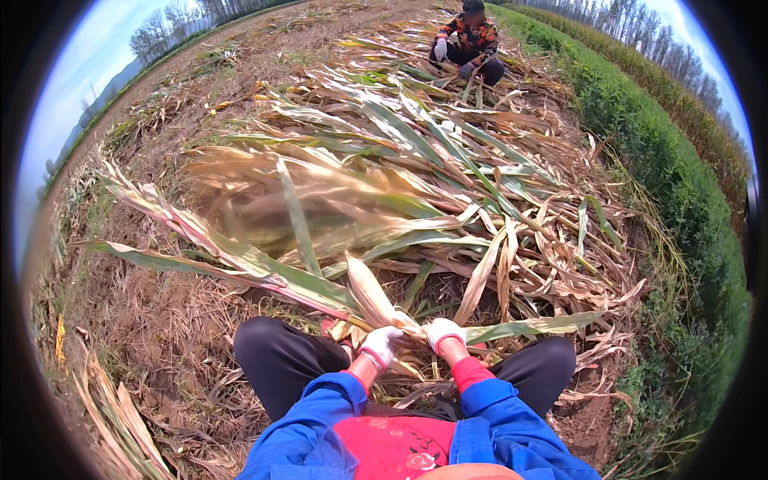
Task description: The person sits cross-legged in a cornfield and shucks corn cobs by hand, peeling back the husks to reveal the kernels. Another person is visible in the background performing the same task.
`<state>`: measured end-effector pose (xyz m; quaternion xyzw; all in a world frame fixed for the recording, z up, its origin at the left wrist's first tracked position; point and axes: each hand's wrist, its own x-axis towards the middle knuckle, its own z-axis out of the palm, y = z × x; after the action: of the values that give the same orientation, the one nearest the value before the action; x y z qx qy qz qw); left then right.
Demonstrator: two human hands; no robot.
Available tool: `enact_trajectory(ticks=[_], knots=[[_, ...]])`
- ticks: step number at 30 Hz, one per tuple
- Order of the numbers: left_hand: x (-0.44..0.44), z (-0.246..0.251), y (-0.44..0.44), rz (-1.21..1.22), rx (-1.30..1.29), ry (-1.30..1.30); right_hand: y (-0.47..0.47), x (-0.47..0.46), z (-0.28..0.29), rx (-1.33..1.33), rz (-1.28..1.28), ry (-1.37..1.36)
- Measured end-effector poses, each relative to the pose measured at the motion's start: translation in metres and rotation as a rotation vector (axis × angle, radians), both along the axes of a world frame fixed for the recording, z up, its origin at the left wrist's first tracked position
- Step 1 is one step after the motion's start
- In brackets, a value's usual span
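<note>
Before me a cut corn stalk, reddish near its leaves, runs from the far left down to my hands. An ear of corn, wrapped in pale dry husk, juts upward from it with its tip pointing away from me. My left hand, in a white glove with a red cuff, closes round the stalk just below the ear. Close to its right, my right hand, gloved alike, grips the stalk by the ear's base. Leaves hide the fingers in part. A green leaf sticks out past the right hand.
A broad heap of cut corn stalks lies beyond my hands. At its far end a gloved person squats. My bent knees flank the hands. Green plants line the right side; more dry stalks lie at lower left.
</note>
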<state>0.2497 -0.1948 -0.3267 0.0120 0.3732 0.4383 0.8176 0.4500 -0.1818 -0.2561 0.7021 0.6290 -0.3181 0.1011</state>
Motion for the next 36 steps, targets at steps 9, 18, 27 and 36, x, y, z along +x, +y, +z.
enact_trajectory(ticks=[9, 18, 27, 36], knots=[[0.004, -0.031, 0.002, 0.002, -0.132, 0.350, -0.003, -0.008, 0.003, 0.050, -0.086, 0.161], [0.011, -0.043, 0.012, 0.135, -0.112, 0.159, 0.008, -0.010, 0.009, -0.005, 0.181, 0.045], [0.018, -0.018, 0.014, 0.129, -0.032, 0.066, 0.010, -0.001, 0.014, -0.005, 0.206, 0.092], [0.019, -0.016, 0.008, 0.054, -0.003, 0.167, -0.005, 0.004, 0.017, 0.068, 0.072, 0.182]])
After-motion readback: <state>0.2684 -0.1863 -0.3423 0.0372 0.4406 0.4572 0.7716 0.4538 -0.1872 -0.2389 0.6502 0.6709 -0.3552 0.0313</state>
